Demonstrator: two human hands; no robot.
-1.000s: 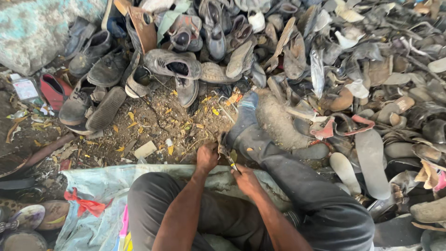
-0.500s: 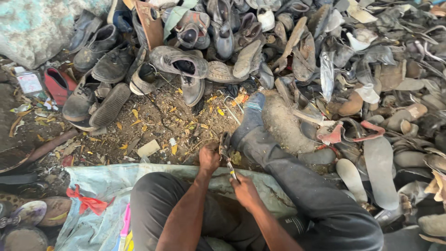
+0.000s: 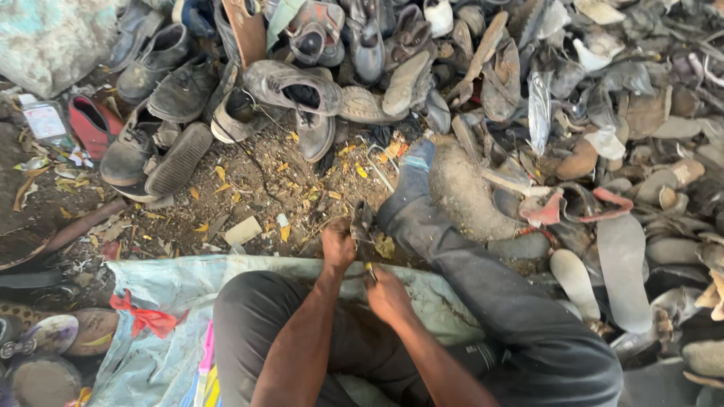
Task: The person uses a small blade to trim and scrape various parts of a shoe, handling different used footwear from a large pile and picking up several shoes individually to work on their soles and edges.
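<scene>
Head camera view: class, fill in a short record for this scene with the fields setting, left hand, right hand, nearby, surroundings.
setting: person seated on a pale blue sack, on dirt ground
left hand: left hand grips a small dark scrap
right hand: right hand holds a small tool, kind unclear
nearby: outstretched leg in dark trousers
surroundings: heap of worn shoes and loose soles

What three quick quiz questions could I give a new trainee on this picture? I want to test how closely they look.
1. True or false: the left hand grips a dark shoe piece.
2. Which colour is the cloth strip on the sack: A red, B green?
3. On which side of the picture does the red-lined shoe lie?

Key: 1 true; 2 A; 3 the left. The right hand holds something too small to identify.
</scene>
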